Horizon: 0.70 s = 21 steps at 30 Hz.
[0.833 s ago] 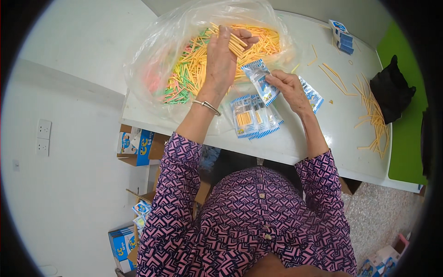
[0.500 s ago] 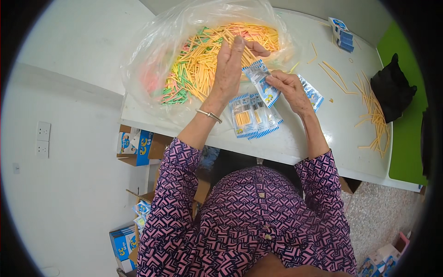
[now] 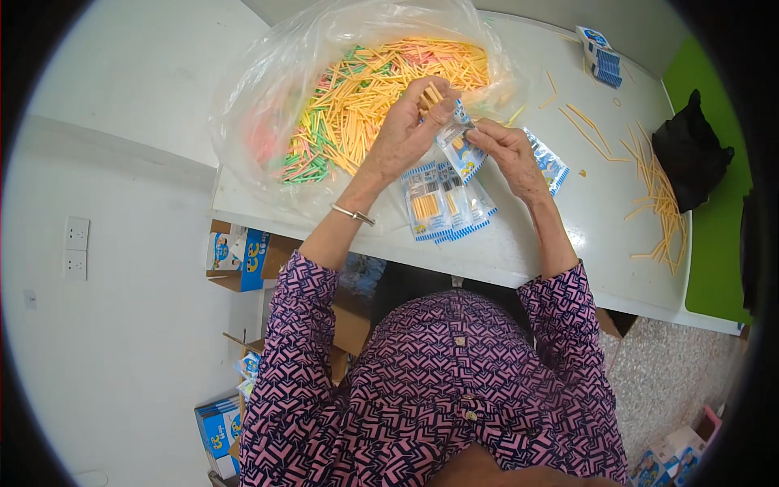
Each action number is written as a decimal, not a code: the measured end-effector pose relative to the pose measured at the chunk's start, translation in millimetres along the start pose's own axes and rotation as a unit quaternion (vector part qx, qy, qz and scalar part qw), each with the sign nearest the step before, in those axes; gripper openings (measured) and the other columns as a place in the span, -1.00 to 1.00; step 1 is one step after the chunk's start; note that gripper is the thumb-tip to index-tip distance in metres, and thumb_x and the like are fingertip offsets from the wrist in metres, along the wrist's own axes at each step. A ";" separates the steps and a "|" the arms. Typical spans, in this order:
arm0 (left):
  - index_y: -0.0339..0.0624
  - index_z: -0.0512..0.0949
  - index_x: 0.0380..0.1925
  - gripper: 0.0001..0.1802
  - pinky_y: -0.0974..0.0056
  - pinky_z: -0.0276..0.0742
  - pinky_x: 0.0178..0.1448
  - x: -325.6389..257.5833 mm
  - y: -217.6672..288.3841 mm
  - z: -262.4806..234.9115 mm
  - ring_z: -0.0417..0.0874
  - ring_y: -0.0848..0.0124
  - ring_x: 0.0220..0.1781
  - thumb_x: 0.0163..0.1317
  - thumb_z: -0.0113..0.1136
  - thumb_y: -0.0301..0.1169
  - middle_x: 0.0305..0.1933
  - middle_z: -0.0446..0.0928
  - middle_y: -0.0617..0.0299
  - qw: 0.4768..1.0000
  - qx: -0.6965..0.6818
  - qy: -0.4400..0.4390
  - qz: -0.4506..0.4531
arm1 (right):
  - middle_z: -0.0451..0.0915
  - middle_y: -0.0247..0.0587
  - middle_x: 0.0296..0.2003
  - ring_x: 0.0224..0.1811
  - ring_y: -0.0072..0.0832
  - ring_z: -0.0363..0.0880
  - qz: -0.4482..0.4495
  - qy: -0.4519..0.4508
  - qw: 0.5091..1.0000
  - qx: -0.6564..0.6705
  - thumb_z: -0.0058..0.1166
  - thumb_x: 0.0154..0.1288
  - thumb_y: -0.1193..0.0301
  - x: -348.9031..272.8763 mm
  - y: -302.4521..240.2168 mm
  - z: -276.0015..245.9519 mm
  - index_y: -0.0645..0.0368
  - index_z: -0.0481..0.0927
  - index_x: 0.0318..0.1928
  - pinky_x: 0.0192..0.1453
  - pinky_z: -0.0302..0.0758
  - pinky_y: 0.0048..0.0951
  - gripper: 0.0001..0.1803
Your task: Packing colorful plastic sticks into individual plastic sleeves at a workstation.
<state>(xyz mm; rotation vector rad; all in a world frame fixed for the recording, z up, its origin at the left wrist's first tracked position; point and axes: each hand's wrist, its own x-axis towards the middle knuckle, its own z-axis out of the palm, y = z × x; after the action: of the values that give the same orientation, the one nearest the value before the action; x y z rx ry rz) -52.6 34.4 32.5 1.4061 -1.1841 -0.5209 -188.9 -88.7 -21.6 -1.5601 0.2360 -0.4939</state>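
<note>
Along the near side of the glossy white table point(image 3: 584, 260) we see overlapping flat blue-and-clear plastic packets point(image 3: 428, 204). Just beyond, our right hand point(image 3: 510, 154) pinches a blue-and-white plastic packet point(image 3: 461, 156) between thumb and fingers. Our left hand point(image 3: 408, 127), fingers curled closed around slim pale-yellow sticks point(image 3: 432, 94), meets that packet's upper end. Farther off spreads a translucent plastic bag point(image 3: 251, 105) of yellow, green and pink sticks point(image 3: 349, 109).

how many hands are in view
2: the left hand, holding yellow sticks at the upper end of a blue-and-white packet; the right hand, pinching that packet's right side.
</note>
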 end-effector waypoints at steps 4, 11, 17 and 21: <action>-0.25 0.43 -0.02 -0.49 0.25 0.43 0.04 -2.2 13.2 -11.9 0.52 0.33 -0.04 0.29 0.01 -0.02 -0.03 0.52 0.05 0.965 0.252 -0.074 -0.005 | 0.62 -0.36 -0.32 -0.27 -0.70 0.46 0.023 0.026 0.997 0.063 0.08 0.27 0.35 -3.1 -1.4 0.6 0.27 0.61 -0.07 -0.12 0.38 -0.65 -0.70; -0.30 0.43 -0.04 -0.53 0.30 0.44 0.05 1.3 13.2 -15.2 0.53 0.35 -0.03 0.21 0.15 -0.15 -0.05 0.49 0.08 0.947 0.313 -0.072 0.023 | 0.62 -0.34 -0.27 -0.23 -0.70 0.48 0.024 0.029 0.992 0.117 0.08 0.27 0.37 -1.9 -0.3 6.8 0.29 0.57 -0.02 -0.09 0.40 -0.66 -0.67; -0.28 0.42 -0.03 -0.56 0.39 0.46 -0.01 3.4 13.6 -16.0 0.50 0.49 -0.02 0.12 0.26 -0.35 -0.05 0.48 0.19 0.989 0.133 -0.059 -0.009 | 0.64 -0.29 -0.26 -0.17 -0.61 0.52 0.059 -0.031 0.995 0.074 0.17 0.18 0.34 -1.8 -13.5 5.3 0.28 0.62 -0.12 0.03 0.35 -0.58 -0.69; -0.26 0.42 -0.03 -0.55 0.39 0.45 0.00 3.6 16.9 -13.0 0.50 0.49 -0.04 0.10 0.28 -0.35 -0.06 0.48 0.23 0.990 0.117 -0.081 0.002 | 0.65 -0.27 -0.31 -0.21 -0.60 0.54 0.101 -0.066 0.991 0.064 0.22 0.14 0.30 -8.7 -21.6 5.1 0.26 0.65 -0.20 0.02 0.37 -0.56 -0.70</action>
<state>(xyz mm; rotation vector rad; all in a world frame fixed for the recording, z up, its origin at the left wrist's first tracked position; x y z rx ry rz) -46.0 40.4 52.3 1.5820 -1.4157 -0.5134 -197.5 -79.0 -1.6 -1.4193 0.2526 -0.2418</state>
